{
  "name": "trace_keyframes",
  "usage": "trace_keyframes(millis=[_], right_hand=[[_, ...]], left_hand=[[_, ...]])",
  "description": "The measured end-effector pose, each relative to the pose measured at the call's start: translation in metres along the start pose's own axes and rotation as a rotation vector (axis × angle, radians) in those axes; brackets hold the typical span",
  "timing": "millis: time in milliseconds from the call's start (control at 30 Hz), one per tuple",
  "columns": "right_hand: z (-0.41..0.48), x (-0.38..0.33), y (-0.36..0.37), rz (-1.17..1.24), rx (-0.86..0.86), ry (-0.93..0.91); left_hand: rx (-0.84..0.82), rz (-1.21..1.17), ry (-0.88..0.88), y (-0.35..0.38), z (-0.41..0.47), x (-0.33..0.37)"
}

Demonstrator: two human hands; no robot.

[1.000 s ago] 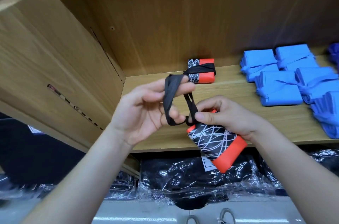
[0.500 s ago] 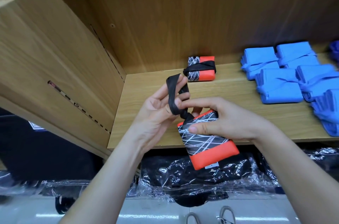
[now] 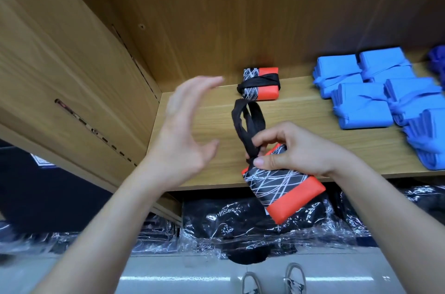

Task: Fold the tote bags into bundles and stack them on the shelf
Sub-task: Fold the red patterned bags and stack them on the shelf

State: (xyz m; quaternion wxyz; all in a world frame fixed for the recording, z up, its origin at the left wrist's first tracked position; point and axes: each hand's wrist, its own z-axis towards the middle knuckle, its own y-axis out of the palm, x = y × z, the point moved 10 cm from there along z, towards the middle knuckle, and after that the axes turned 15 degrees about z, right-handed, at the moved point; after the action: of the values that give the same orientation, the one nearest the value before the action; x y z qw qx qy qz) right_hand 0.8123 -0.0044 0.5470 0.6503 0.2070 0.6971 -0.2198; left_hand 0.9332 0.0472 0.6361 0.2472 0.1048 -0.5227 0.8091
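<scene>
- Shelf: a wooden board in front of you, with a side panel rising on its left.
- Tied bundle: black and orange, lying flat near the back of the shelf with its strap wound round it. It lies just beyond the free loop you hold, not touching it.
- Blue bundles: clustered on the right of the shelf, well apart from your hands.
- Wrapped packs: black goods in clear plastic, under the shelf and below the held bundle.
- Shoes: at the bottom edge, on a pale floor.
- Bundle: black and orange, held in the air at the shelf's front edge, tilted, with its orange end lowest.
- Strap: a black loop rising from the bundle's upper end, over the board.
- Right hand: your thumb presses on the patterned top, and your curled fingers pinch the strap's base.
- Left hand: left of the strap and clear of it, fingers spread and slightly curved, holding nothing, blurred.
</scene>
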Motion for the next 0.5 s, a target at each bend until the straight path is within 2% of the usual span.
trace_keyframes(millis=[67, 100, 167, 200, 300, 333, 367, 433, 500], right_hand=[[0.003, 0.001, 0.010, -0.047, -0.101, 0.022], [0.003, 0.001, 0.011, -0.050, -0.124, 0.025], [0.004, -0.002, 0.006, 0.017, -0.111, 0.010], [0.003, -0.004, -0.001, 0.086, -0.073, -0.010], [0.001, -0.001, -0.019, 0.399, 0.055, -0.060], [0.001, 0.003, -0.019, 0.507, 0.062, -0.054], [0.003, 0.008, -0.017, 0.607, 0.063, -0.049], [0.008, 0.015, -0.014, 0.744, 0.091, -0.046], [0.010, 0.020, -0.012, 0.844, 0.128, -0.050]], left_hand=[[-0.101, 0.488, 0.386, 0.019, 0.002, 0.037], [-0.138, 0.600, 0.504, 0.031, 0.001, 0.044], [-0.193, 0.558, 0.544, 0.040, 0.000, 0.037], [-0.216, 0.422, 0.435, 0.037, 0.001, 0.026], [-0.304, -0.196, -0.184, 0.043, -0.010, -0.029], [-0.336, -0.400, -0.317, 0.055, -0.020, -0.039], [-0.356, -0.601, -0.395, 0.069, -0.029, -0.042], [-0.346, -0.944, -0.442, 0.090, -0.041, -0.035], [-0.285, -1.136, -0.454, 0.098, -0.044, -0.028]])
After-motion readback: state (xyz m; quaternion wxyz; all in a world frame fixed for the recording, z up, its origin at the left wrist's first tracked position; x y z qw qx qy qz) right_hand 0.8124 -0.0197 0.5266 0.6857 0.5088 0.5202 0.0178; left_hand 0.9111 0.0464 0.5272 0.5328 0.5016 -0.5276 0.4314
